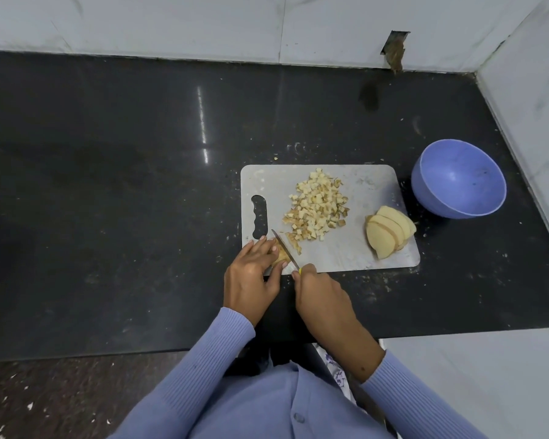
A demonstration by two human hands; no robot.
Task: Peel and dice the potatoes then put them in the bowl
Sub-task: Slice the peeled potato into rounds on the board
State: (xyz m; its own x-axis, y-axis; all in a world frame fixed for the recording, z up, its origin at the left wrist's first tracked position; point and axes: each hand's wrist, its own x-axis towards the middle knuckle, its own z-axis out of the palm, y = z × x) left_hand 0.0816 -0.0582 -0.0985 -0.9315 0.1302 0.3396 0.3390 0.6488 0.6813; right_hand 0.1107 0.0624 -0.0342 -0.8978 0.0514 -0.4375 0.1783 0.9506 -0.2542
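Observation:
A grey cutting board (355,248) lies on the black counter. At its near left corner my left hand (254,274) holds down a small potato piece (281,256) with curled fingers. My right hand (320,296) grips a knife (284,248) whose blade rests against that piece. A heap of diced potato (317,207) covers the board's middle. Several potato slices (389,231) lean together at the board's right edge. The empty blue bowl (458,179) stands on the counter just right of the board.
The black counter (108,185) stretches far to the left and behind the board, strewn with small scraps. White tiled walls close the back and the right side. The counter's front edge runs just below my wrists.

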